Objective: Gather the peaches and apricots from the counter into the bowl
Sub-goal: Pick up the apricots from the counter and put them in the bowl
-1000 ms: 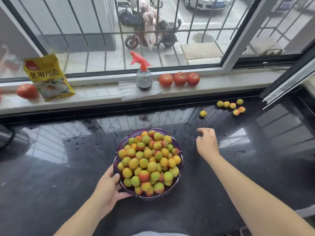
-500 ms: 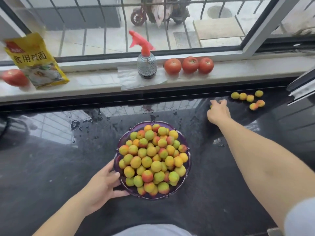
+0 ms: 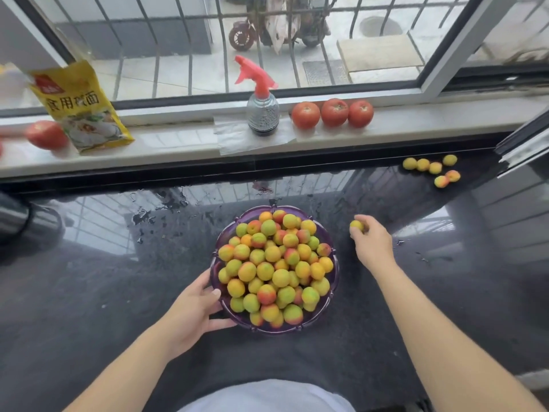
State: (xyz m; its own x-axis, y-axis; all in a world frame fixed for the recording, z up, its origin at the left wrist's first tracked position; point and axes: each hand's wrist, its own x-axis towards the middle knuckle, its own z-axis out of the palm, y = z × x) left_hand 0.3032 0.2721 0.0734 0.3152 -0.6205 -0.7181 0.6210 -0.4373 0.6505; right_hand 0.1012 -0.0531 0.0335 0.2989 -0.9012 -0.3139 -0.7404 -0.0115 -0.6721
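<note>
Dark glossy tabletop (image 3: 89, 292) spans the whole frame, wet patches at centre far, bounded at the far edge by a pale windowsill (image 3: 416, 126); open room left and right of centre. Purple bowl (image 3: 214, 264) sits centre, round so no long axis, mouth up, heaped above its rim with yellow-green-red fruit (image 3: 273, 263). Left hand (image 3: 193, 310) holds the bowl's near-left rim, thumb over the edge, fingers under the wall. Right hand (image 3: 371, 242) is just right of the bowl above the tabletop, fingertips pinching one small yellow apricot (image 3: 356, 225); that grip is narrow and closed on the fruit. Six loose fruits (image 3: 432, 169) lie in a cluster far right near the tabletop's back edge, well apart from the bowl, beside a window-frame corner. On the sill: yellow packet (image 3: 80, 108) leaning left, Chinese print, "食用" and "面" legible, the character between unclear; spray bottle (image 3: 263, 114) upright on a clear plastic sheet, red trigger nozzle pointing left; three tomatoes (image 3: 332, 113) in a row to its right, touching; one more tomato (image 3: 46, 134) far left beside the packet.
</note>
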